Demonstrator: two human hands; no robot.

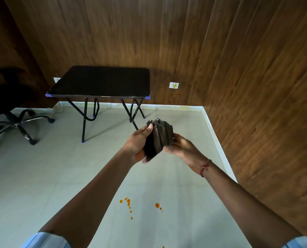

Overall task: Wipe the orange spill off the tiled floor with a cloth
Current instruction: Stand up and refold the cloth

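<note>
A dark brown folded cloth (160, 136) is held up in front of me, well above the floor. My left hand (137, 144) grips its left side, thumb on the top corner. My right hand (182, 149) holds its right side from below. Orange spill drops (128, 203) lie on the pale tiled floor (33, 176) between my forearms, with a separate pair of drops (157, 205) to their right and a few specks (160, 247) at the bottom edge.
A small black folding table (100, 81) stands against the wood-panelled wall (256, 86) ahead. A black office chair (15, 120) on a wheeled base is at the left. A white skirting (215, 140) runs along the right wall.
</note>
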